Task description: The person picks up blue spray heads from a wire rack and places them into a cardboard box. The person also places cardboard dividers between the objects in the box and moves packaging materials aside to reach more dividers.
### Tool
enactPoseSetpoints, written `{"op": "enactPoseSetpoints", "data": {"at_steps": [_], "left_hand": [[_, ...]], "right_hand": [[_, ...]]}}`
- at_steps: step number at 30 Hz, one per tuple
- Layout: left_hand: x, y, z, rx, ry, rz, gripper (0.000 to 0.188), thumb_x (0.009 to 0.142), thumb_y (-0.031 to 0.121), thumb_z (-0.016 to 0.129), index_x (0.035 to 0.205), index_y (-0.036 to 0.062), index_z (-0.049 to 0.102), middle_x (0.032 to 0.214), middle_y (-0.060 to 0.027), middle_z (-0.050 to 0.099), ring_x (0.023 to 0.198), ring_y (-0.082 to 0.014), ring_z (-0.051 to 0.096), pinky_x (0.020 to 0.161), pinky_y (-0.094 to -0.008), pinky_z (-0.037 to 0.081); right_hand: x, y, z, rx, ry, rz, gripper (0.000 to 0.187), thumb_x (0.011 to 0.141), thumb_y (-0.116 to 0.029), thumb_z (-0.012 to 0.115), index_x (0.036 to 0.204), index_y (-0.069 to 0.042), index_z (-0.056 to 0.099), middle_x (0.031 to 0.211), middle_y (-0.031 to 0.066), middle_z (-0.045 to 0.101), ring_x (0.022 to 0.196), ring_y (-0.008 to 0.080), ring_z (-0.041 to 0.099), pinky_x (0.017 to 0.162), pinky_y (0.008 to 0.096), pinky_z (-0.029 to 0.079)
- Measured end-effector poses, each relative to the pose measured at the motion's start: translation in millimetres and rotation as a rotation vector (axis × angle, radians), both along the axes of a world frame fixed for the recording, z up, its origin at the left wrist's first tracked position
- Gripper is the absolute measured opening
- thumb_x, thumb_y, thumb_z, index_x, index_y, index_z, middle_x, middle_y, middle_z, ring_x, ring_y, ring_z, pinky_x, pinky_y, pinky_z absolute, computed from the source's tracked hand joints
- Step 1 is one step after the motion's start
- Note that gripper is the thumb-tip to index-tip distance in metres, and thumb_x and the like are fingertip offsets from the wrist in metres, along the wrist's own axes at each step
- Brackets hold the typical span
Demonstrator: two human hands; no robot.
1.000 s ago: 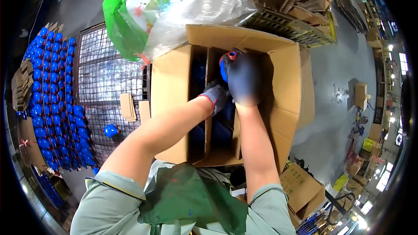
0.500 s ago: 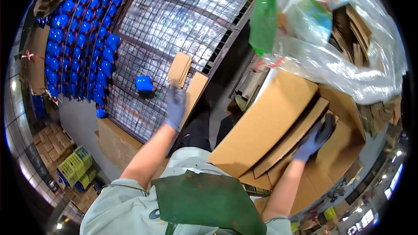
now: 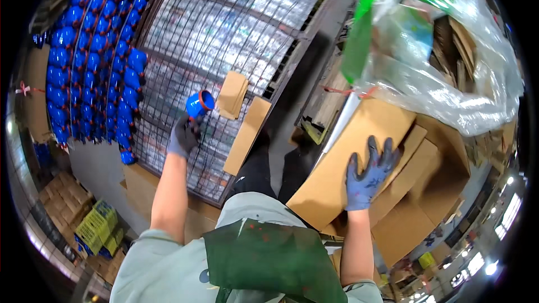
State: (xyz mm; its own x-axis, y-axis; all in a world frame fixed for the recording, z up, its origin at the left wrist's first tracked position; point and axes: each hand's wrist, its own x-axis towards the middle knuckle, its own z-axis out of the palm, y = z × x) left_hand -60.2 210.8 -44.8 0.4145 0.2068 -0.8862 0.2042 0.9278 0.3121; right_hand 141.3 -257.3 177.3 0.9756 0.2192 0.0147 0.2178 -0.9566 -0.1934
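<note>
My gloved left hand (image 3: 185,136) is closed on a blue mug (image 3: 194,106) with a red rim, tilted so that its mouth shows. The exact grip is partly hidden by the dark glove. Just right of the mug lies a small stack of cardboard pieces (image 3: 232,95) on the wire-grid table (image 3: 185,76). A longer cardboard strip (image 3: 247,134) rests along the table's near right edge. On the right, my right hand (image 3: 368,174) lies with fingers spread on the flap of an open cardboard box (image 3: 331,182); more cardboard panels stand inside.
Rows of stacked blue mugs (image 3: 92,73) fill the table's left side. A clear plastic bag with cardboard scraps (image 3: 449,50) stands behind the box, beside a green bag (image 3: 359,39). Yellow crates (image 3: 96,227) and stacked cartons (image 3: 63,199) sit at lower left.
My left hand has left the cardboard pieces, moved left and taken hold of the mug, which is now turned mouth up. My right hand has come out of the box onto its flap.
</note>
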Motion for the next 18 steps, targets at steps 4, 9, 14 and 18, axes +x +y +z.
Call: {"op": "enactPoseSetpoints", "data": {"at_steps": [4,9,14,18], "left_hand": [[24,-90,115,-0.451,-0.36,-0.041,0.026,0.098,0.033,0.056,0.093,0.0079,0.06,0.074,-0.0102,0.061,0.045,-0.0124,0.044,0.041,-0.0262,0.039],[66,-236,225,-0.848,-0.44,-0.475,0.044,0.094,0.04,0.06,0.124,0.0076,0.056,0.088,-0.0066,0.064,0.052,-0.01,0.047,0.041,-0.0254,0.036],[181,-404,297,0.809,-1.058,-1.855,0.037,0.094,0.017,0.062,0.129,0.0056,0.058,0.103,-0.0139,0.066,0.091,-0.0316,0.065,0.08,-0.0366,0.051],[270,-574,259,1.736,-1.505,-1.582,0.044,0.084,0.02,0.067,0.126,0.0079,0.059,0.115,-0.015,0.061,0.116,-0.0361,0.054,0.1,-0.0458,0.042]], "right_hand": [[0,-10,1,0.205,-0.062,-0.032,0.061,0.083,-0.021,0.072,0.139,-0.009,0.052,0.15,0.0195,0.04,0.141,0.0478,0.031,0.116,0.056,0.026],[-35,-29,23,1.499,0.14,-0.273,0.075,0.093,-0.033,0.065,0.152,-0.002,0.032,0.153,0.0156,0.039,0.143,0.0304,0.036,0.119,0.0443,0.026],[-68,-139,63,2.783,0.517,-0.002,0.076,0.092,-0.068,0.05,0.133,-0.004,0.055,0.122,0.0163,0.063,0.114,0.0333,0.055,0.104,0.0485,0.043],[-118,-215,70,2.705,0.171,-0.286,0.072,0.089,-0.069,0.054,0.119,-0.004,0.062,0.111,0.0164,0.063,0.113,0.0363,0.057,0.102,0.0533,0.044]]}}
